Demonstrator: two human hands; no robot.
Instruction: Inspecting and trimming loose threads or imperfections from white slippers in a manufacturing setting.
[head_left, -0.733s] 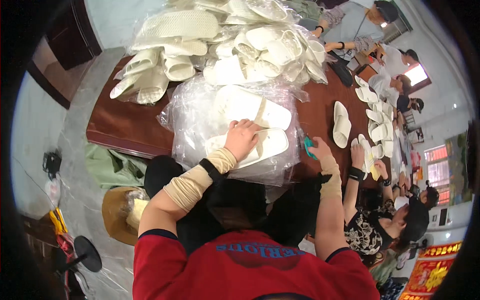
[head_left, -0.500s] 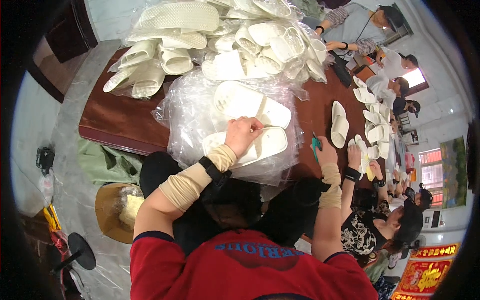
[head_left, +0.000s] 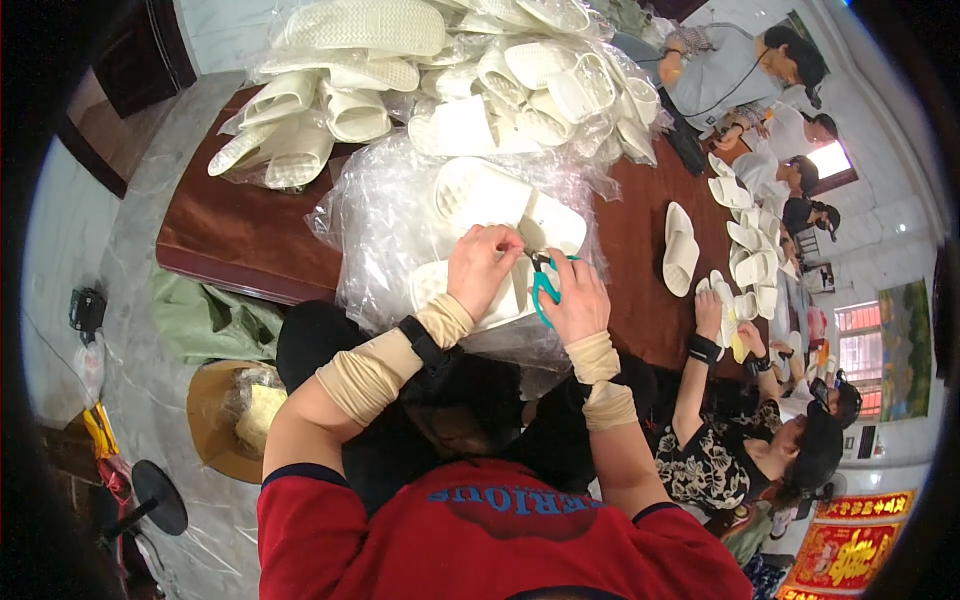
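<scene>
A pair of cream slide slippers lies in front of me on a stack of clear plastic bags [head_left: 375, 235]. Over the nearer slipper [head_left: 430, 283], my left hand [head_left: 482, 268] pinches thumb and fingertips together; whatever is between them is too small to make out. My right hand [head_left: 582, 302] grips small scissors [head_left: 543, 287] with teal handles, its fingers round the loops. The dark blades point at my left fingertips, just above the nearer slipper's strap. Beyond both hands rests the farther slipper [head_left: 485, 195], its toe end turned right.
Bagged cream slippers [head_left: 360, 28] are heaped at the back of the brown table [head_left: 225, 235]. A single pair [head_left: 681, 250] stands to the right, with more slippers [head_left: 750, 240] beyond. A co-worker [head_left: 725, 450] handles slippers at my right. On the floor at left sits a cardboard box [head_left: 208, 425].
My right hand has swung left with the scissors, from beside the bags to my left fingertips. My left hand has barely moved. At the back right, another person has shifted.
</scene>
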